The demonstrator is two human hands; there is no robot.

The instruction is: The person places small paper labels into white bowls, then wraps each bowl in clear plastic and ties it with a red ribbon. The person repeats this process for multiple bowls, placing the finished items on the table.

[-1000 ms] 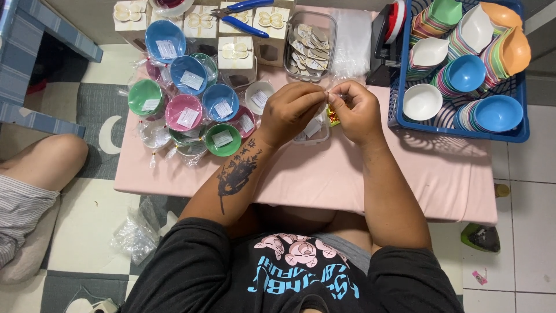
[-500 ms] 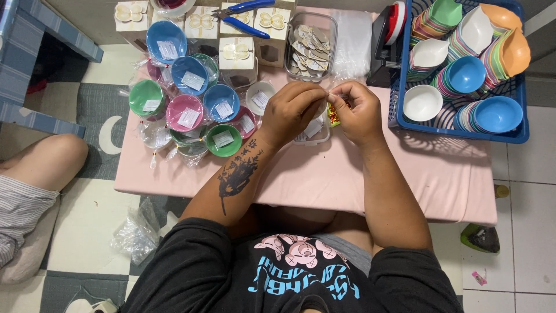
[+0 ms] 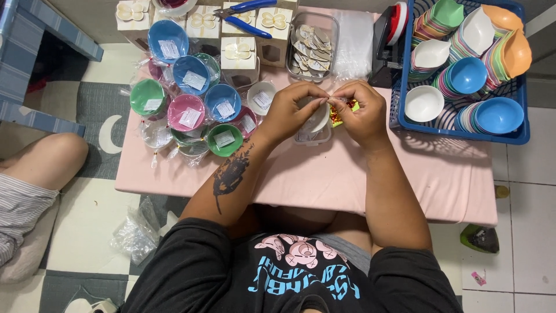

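Head view: both hands, left (image 3: 295, 110) and right (image 3: 362, 113), pinch a small wrapped packet (image 3: 336, 111) over the pink bench (image 3: 347, 174). Wrapped bowls (image 3: 191, 98) crowd the left; the blue basket (image 3: 463, 124) holds many unwrapped.

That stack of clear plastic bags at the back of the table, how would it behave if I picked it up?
The clear plastic bags look thin and flat, so probably floppy and very light. Their glossy film suggests they may slip apart.
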